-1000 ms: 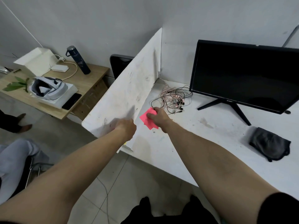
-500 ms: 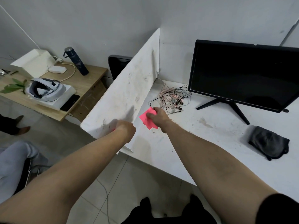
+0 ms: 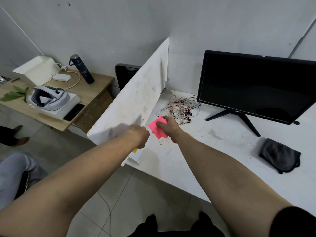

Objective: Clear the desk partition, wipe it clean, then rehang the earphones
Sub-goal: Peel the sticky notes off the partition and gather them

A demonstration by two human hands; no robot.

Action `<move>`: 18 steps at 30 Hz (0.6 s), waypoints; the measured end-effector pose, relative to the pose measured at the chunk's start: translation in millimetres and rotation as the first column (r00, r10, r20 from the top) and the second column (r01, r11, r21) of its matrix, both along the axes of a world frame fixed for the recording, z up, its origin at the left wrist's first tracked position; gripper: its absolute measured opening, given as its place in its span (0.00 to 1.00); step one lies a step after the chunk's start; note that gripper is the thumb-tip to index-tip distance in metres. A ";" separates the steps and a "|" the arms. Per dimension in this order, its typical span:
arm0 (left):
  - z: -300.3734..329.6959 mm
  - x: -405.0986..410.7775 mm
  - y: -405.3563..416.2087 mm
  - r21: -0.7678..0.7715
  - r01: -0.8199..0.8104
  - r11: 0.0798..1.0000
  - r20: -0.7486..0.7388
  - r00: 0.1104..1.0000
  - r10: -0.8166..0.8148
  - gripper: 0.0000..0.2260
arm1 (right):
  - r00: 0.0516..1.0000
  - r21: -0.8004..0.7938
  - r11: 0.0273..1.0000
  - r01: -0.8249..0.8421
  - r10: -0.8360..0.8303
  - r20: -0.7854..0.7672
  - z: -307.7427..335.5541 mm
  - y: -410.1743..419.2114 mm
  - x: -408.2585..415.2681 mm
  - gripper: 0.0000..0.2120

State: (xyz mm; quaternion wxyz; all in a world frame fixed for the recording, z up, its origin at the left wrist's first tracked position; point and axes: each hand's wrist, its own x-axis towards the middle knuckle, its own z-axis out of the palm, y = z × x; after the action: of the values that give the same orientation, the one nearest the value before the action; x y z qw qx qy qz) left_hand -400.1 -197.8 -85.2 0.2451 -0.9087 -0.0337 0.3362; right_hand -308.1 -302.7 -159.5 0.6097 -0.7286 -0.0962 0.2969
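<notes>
The white, smudged desk partition (image 3: 136, 101) stands along the left edge of the white desk (image 3: 213, 151). My right hand (image 3: 168, 126) holds a few pink sticky notes (image 3: 156, 129) just above the desk beside the partition. My left hand (image 3: 139, 135) is closed against the partition's near end, where a yellow sticky note (image 3: 135, 150) peeks out below it; I cannot tell whether the fingers grip it. A tangle of pink and black earphones (image 3: 179, 108) lies on the desk near the corner. A dark grey cloth (image 3: 278, 156) lies crumpled at the right.
A black monitor (image 3: 256, 86) on a stand fills the back right of the desk. Left of the partition, a wooden table (image 3: 92, 93) carries a headset, a phone, a dark bottle (image 3: 82, 69) and a white box. Another person's legs show at the lower left.
Both hands stay almost in place; the left hand has shifted slightly on the partition's near end. The pink notes remain in my right hand.
</notes>
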 end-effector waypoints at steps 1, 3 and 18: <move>3.1 4.2 -1.9 -0.048 -0.035 0.998 0.017 0.999 0.036 0.09 | 1.000 0.006 1.000 0.010 -0.010 0.003 2.7 -2.8 2.3 0.07; 6.1 14.0 -3.3 -0.152 -0.129 0.980 0.046 0.989 0.137 0.05 | 0.999 0.012 0.999 0.045 -0.045 0.007 9.9 -11.9 6.8 0.07; -69.0 103.5 -77.6 -0.914 -0.144 0.379 0.196 0.660 0.725 0.11 | 0.971 0.054 0.974 0.220 -0.213 -0.109 -1.0 -139.8 37.0 0.13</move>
State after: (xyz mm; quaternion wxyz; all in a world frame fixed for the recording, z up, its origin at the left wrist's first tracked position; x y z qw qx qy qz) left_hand -296.6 -275.4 -154.2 -0.3524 -0.9129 -0.1935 0.0711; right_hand -271.0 -442.5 -160.6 0.6660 -0.6982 0.0055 0.2623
